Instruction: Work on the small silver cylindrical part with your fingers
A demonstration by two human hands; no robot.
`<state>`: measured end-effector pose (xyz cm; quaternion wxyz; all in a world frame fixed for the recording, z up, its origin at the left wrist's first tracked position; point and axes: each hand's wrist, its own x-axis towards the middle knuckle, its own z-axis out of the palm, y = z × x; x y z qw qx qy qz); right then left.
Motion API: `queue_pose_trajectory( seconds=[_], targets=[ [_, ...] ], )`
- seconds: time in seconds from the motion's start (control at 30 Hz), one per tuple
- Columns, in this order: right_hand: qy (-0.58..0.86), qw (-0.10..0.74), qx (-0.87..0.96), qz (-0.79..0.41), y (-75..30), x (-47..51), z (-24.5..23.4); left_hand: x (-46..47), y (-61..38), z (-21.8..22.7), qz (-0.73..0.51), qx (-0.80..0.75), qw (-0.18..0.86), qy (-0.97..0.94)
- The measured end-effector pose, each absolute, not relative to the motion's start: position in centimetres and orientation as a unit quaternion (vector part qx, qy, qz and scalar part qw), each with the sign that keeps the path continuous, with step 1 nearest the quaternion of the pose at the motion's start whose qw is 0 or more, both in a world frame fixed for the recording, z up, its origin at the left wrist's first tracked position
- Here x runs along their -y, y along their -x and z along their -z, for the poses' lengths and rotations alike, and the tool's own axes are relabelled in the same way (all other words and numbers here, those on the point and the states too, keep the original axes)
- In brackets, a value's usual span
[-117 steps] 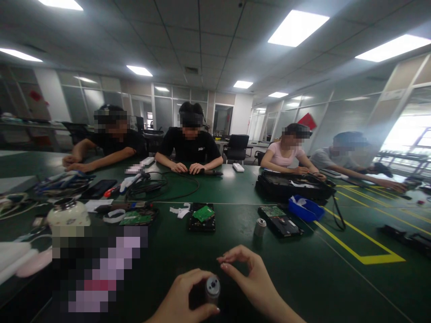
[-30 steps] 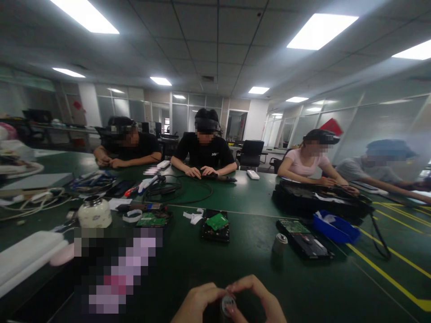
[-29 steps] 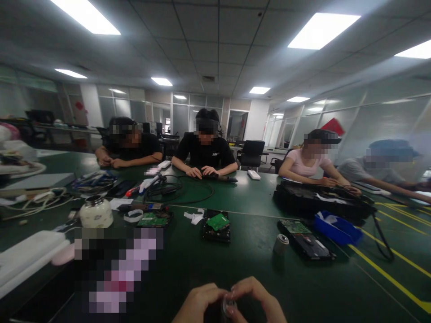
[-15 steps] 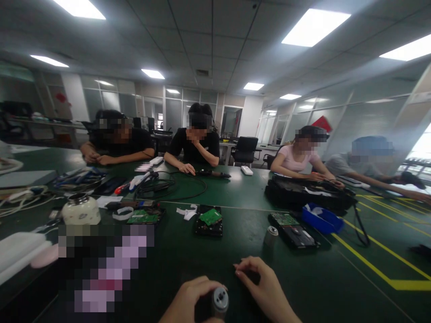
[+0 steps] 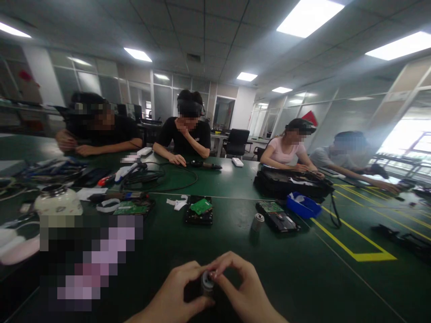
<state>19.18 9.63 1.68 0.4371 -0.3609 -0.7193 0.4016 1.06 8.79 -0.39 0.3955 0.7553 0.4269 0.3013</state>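
Observation:
Low in the middle of the head view, my left hand (image 5: 178,291) is wrapped round a small grey metal cylinder (image 5: 206,283) with a round silver end facing up. The fingertips of my right hand (image 5: 240,287) are pinched on that silver end, touching it from the right. What the pinch holds, if anything, is too small to make out. Both hands hover just above the dark green table (image 5: 303,278).
A second small metal cylinder (image 5: 257,221) stands ahead, beside an opened hard drive (image 5: 278,216) and a blue bin (image 5: 303,205). Another drive with a green board (image 5: 200,211) lies centre. A white jar (image 5: 58,201) and cables sit left. Several people work across the table.
Half a second ago my right hand was off the cylinder, to its right; now its fingertips are back on the cylinder's top end. The view has tilted slightly.

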Motion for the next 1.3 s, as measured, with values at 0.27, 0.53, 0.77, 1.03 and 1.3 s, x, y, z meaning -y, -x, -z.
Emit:
queue_pose_trajectory(
  seconds=[0.27,0.53,0.77,1.03,1.3],
  targets=[
    [0.346,0.422,0.773,-0.324,-19.0,-9.2,-0.8,-8.8,-1.3,0.7,-0.313,-0.417,0.394,-0.757],
    [0.353,0.467,0.781,-0.216,-19.7,-9.6,0.4,-9.2,-1.2,0.7,-0.295,-0.422,0.393,-0.762],
    [0.377,0.415,0.781,-0.276,-18.8,-9.8,0.1,-9.2,-1.4,1.3,-0.292,-0.439,0.379,-0.761],
    [0.493,0.399,0.749,-0.193,-21.0,-12.3,0.4,-8.9,-1.0,0.4,-0.286,-0.428,0.377,-0.770],
    [0.550,0.278,0.773,-0.153,-22.2,-13.4,1.6,-9.0,-1.0,0.1,-0.281,-0.442,0.389,-0.758]
  ],
)
